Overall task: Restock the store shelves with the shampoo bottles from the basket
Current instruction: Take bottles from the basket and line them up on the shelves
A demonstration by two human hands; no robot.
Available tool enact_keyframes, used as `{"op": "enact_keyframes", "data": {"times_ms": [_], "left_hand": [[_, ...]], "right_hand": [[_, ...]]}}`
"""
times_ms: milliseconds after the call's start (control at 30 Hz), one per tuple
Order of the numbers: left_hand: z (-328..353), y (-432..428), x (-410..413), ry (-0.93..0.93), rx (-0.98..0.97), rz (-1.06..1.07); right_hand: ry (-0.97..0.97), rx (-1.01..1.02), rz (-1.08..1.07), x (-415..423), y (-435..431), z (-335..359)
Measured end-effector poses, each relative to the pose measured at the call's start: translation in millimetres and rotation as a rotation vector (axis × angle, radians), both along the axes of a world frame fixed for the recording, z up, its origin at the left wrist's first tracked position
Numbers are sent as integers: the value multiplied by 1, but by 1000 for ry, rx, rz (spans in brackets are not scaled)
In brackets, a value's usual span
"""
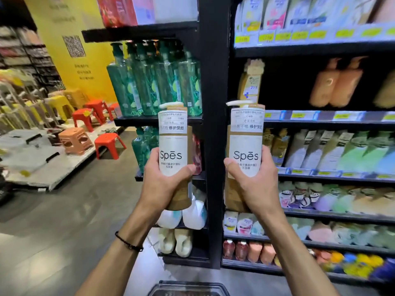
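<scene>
Ok, head view | left hand (164, 184) clamped round left Spēs shampoo bottle (173, 146), upright | right hand (254, 186) clamped round right Spēs shampoo bottle (245, 146), upright | bottles side by side, apart, flanking black shelf post (213, 92) | basket (188, 288) rim at bottom edge, between forearms | green pump bottles (154, 82) shelved behind left bottle
</scene>
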State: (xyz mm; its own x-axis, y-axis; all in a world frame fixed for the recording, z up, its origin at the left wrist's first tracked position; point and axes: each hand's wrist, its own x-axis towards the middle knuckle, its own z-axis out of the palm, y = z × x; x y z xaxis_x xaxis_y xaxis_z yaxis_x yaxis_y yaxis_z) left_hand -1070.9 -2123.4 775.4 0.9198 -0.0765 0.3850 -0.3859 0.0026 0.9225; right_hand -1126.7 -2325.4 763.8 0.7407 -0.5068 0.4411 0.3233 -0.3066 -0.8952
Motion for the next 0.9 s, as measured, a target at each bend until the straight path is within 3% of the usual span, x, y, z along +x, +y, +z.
{"op": "enact_keyframes", "data": {"times_ms": [533, 900], "left_hand": [[68, -57, 36, -112, -146, -210], [50, -200, 65, -141, -69, -189]], "right_hand": [[-194, -75, -142, -15, -45, 80], [-234, -90, -155, 19, -188, 63]]}}
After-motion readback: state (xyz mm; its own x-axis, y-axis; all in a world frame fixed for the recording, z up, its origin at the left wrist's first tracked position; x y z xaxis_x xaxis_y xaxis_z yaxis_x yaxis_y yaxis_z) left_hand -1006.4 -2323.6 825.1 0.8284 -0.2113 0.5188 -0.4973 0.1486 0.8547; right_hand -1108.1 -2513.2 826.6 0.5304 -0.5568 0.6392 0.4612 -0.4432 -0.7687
